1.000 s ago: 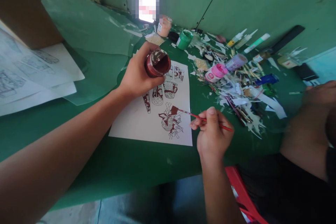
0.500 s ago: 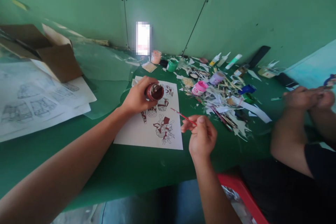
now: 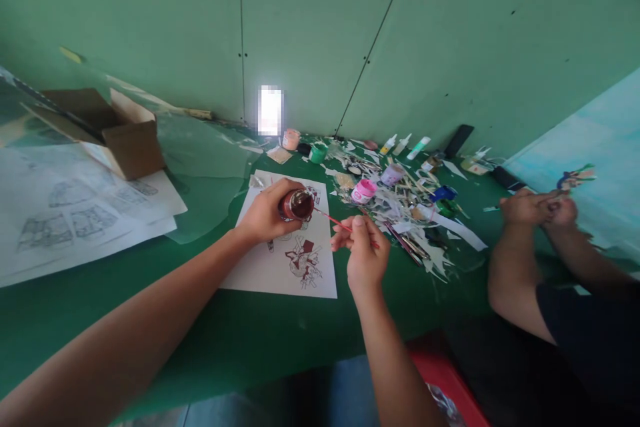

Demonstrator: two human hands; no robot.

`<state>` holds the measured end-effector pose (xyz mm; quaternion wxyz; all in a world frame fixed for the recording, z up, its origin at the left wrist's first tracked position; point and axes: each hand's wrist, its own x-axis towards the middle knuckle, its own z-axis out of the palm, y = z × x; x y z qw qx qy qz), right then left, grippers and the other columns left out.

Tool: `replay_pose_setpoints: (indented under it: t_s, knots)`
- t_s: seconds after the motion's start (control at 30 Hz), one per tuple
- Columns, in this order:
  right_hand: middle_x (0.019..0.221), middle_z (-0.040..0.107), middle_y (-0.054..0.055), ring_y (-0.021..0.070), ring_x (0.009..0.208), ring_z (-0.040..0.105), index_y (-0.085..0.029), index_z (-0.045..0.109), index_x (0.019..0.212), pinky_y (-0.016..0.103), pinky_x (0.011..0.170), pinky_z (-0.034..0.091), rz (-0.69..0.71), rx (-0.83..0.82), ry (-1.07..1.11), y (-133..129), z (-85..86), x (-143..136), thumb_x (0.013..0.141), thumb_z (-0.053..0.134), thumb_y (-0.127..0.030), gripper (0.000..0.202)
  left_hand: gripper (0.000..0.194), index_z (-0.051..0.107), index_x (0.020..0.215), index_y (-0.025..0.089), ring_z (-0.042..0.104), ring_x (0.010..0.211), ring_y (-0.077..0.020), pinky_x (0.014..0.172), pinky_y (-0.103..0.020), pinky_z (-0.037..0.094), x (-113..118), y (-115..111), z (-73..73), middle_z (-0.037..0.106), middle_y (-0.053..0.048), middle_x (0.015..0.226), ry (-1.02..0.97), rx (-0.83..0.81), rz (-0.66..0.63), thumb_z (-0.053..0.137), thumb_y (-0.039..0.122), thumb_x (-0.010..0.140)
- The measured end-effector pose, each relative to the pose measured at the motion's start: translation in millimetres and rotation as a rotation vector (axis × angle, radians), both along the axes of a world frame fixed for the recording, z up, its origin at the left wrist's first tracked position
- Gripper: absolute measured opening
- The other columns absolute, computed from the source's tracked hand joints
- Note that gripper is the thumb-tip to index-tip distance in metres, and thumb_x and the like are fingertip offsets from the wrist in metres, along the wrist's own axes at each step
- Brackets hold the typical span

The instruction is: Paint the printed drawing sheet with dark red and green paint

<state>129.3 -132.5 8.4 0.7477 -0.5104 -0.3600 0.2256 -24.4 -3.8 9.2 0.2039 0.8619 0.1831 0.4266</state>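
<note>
My left hand (image 3: pixel 270 211) is wrapped round a jar of dark red paint (image 3: pixel 297 205), tilted so that its open mouth faces me. Between the fingers of my right hand (image 3: pixel 364 247) is a thin red paintbrush (image 3: pixel 340 222), its tip at the right rim of the jar. Beneath the jar lies a white sheet (image 3: pixel 260 275) printed with line drawings. One drawing (image 3: pixel 305 264) near its lower edge has parts coloured dark red. My left hand and the jar cover the upper part of the sheet.
Paper scraps, brushes and paint jars, among them a pink jar (image 3: pixel 364 191) and a green jar (image 3: pixel 317 153), crowd the table on the right. An open cardboard box (image 3: pixel 135 147) stands on printed sheets (image 3: pixel 90 240) at left. A co-worker's hands (image 3: pixel 533 208) are at far right.
The brush has moved left and its tip has come up to the jar's rim. The jar is tilted more toward my right hand. The camera view has shifted upward and to the right.
</note>
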Motion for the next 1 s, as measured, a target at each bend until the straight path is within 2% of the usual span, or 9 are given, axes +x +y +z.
replay_pose_setpoints:
  t_s: [0.2, 0.37, 0.47, 0.53, 0.67, 0.77, 0.83, 0.93, 1.0]
  knots:
    - [0.052, 0.065, -0.003, 0.0112, 0.037, 0.058, -0.018, 0.059, 0.069, 0.023, 0.038, 0.049, -0.012, -0.008, 0.103, -1.4, 7.8, 1.6, 0.076, 0.065, -0.055, 0.038, 0.049, 0.053, 0.115, 0.02, 0.064, 0.1, -0.0258, 0.088, -0.039, 0.052, 1.4, -3.1, 2.4, 0.064, -0.008, 0.11, 0.076, 0.0, 0.001, 0.064, 0.024, 0.067]
    - [0.052, 0.066, -0.003, 0.0096, 0.036, 0.057, -0.017, 0.06, 0.067, 0.023, 0.04, 0.049, -0.023, -0.098, 0.108, 0.1, 14.1, 1.2, 0.07, 0.072, -0.056, 0.041, 0.05, 0.053, 0.115, 0.021, 0.064, 0.102, -0.0258, 0.09, -0.039, 0.052, 5.8, -3.6, 0.5, 0.064, -0.007, 0.112, 0.066, -0.007, -0.002, 0.066, 0.022, 0.067]
    - [0.05, 0.064, -0.003, 0.0099, 0.036, 0.057, -0.017, 0.059, 0.066, 0.023, 0.039, 0.049, -0.149, -0.094, 0.08, -0.9, 12.9, 6.1, 0.067, 0.074, -0.059, 0.045, 0.049, 0.054, 0.114, 0.021, 0.064, 0.105, -0.0271, 0.091, -0.04, 0.051, 9.6, -0.2, -1.0, 0.065, -0.007, 0.114, 0.057, -0.031, 0.062, 0.068, 0.02, 0.067]
    - [0.047, 0.061, -0.005, 0.0099, 0.036, 0.056, -0.018, 0.056, 0.065, 0.023, 0.039, 0.048, -0.262, -0.077, 0.179, -1.5, 9.0, 13.5, 0.065, 0.072, -0.062, 0.048, 0.05, 0.054, 0.116, 0.02, 0.063, 0.107, -0.0282, 0.092, -0.041, 0.051, 10.3, 2.2, -1.8, 0.065, -0.008, 0.116, 0.056, -0.043, 0.11, 0.07, 0.02, 0.069]
    - [0.048, 0.06, -0.006, 0.0103, 0.038, 0.056, -0.02, 0.053, 0.068, 0.024, 0.039, 0.048, -0.353, -0.114, 0.305, 2.4, 0.5, 37.6, 0.062, 0.072, -0.066, 0.05, 0.052, 0.054, 0.122, 0.021, 0.057, 0.113, -0.0295, 0.096, -0.043, 0.049, 5.0, 4.0, -4.5, 0.063, -0.009, 0.121, 0.036, -0.04, 0.249, 0.072, 0.02, 0.074]
    - [0.047, 0.06, -0.005, 0.0114, 0.036, 0.055, -0.019, 0.055, 0.067, 0.026, 0.039, 0.046, -0.356, -0.129, 0.245, 13.5, -1.3, 60.3, 0.06, 0.072, -0.068, 0.052, 0.052, 0.059, 0.122, 0.02, 0.053, 0.114, -0.032, 0.099, -0.048, 0.047, 2.1, 5.8, -4.9, 0.059, -0.011, 0.122, 0.062, -0.029, 0.415, 0.076, 0.025, 0.074]
    - [0.045, 0.059, -0.005, 0.0125, 0.035, 0.054, -0.02, 0.055, 0.066, 0.027, 0.039, 0.045, -0.338, -0.124, 0.176, 22.8, -1.8, 75.1, 0.063, 0.068, -0.07, 0.052, 0.05, 0.061, 0.118, 0.02, 0.054, 0.109, -0.0323, 0.097, -0.05, 0.047, 7.0, 10.6, -1.9, 0.059, -0.011, 0.116, 0.106, -0.064, 0.485, 0.079, 0.029, 0.072]
    - [0.047, 0.061, -0.002, 0.0136, 0.037, 0.055, -0.02, 0.058, 0.064, 0.028, 0.043, 0.045, -0.326, -0.134, -0.047, 31.2, -7.0, 94.3, 0.07, 0.062, -0.072, 0.052, 0.056, 0.058, 0.121, 0.02, 0.057, 0.105, -0.0321, 0.095, -0.051, 0.049, 31.5, 25.4, 6.5, 0.062, -0.01, 0.116, 0.12, -0.144, 0.543, 0.08, 0.03, 0.07]
    - [0.051, 0.064, 0.0, 0.0141, 0.043, 0.059, -0.019, 0.061, 0.065, 0.029, 0.049, 0.047, -0.332, -0.147, -0.233, 30.4, -13.4, 104.6, 0.075, 0.06, -0.07, 0.052, 0.07, 0.05, 0.132, 0.02, 0.057, 0.111, -0.0333, 0.096, -0.05, 0.049, 59.3, 38.9, 11.8, 0.062, -0.011, 0.125, 0.109, -0.19, 0.546, 0.079, 0.026, 0.069]
